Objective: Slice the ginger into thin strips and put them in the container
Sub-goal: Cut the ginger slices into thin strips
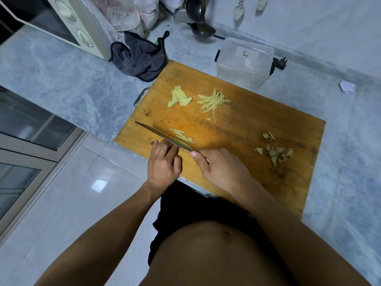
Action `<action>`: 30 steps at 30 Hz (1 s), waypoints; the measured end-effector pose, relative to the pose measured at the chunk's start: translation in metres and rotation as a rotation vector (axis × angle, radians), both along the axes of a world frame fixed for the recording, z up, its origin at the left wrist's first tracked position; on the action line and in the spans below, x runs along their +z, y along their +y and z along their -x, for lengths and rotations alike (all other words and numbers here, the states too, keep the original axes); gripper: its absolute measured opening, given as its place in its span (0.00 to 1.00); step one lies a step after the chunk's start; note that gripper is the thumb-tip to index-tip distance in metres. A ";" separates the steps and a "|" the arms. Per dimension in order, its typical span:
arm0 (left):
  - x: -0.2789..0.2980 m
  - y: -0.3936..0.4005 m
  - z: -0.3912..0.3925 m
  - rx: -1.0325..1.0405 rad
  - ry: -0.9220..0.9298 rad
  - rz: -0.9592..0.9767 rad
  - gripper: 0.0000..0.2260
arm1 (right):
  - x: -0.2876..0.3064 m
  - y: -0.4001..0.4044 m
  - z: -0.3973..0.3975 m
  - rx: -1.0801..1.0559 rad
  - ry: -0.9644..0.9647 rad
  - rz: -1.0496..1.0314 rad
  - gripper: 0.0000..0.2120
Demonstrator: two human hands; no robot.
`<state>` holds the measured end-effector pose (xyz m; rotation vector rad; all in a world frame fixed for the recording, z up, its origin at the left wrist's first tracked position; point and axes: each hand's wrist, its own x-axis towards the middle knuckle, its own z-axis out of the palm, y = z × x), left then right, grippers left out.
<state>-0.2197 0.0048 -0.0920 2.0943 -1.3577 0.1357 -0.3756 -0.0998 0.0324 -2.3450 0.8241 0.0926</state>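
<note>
While ginger strips (213,100) lie on the board (257,124), the container (244,62) holds none.

Head view, steeply downward (wide-angle), close above cutting board (257,129)

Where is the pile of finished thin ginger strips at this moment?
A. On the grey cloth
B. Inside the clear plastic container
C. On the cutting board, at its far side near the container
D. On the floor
C: the thin ginger strips lie on the cutting board, at its far side, while the clear container stands beyond the board's edge with no ginger visible inside.
</note>
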 end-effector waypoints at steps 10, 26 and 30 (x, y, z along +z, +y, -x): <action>-0.002 0.000 -0.001 -0.001 -0.013 0.039 0.14 | 0.001 -0.007 -0.006 -0.003 0.064 -0.068 0.22; 0.003 0.002 0.001 -0.010 0.029 -0.034 0.12 | -0.007 -0.002 -0.019 -0.059 0.022 -0.099 0.21; 0.007 0.005 -0.004 -0.070 0.026 -0.117 0.16 | -0.003 -0.004 -0.019 -0.051 -0.004 -0.109 0.23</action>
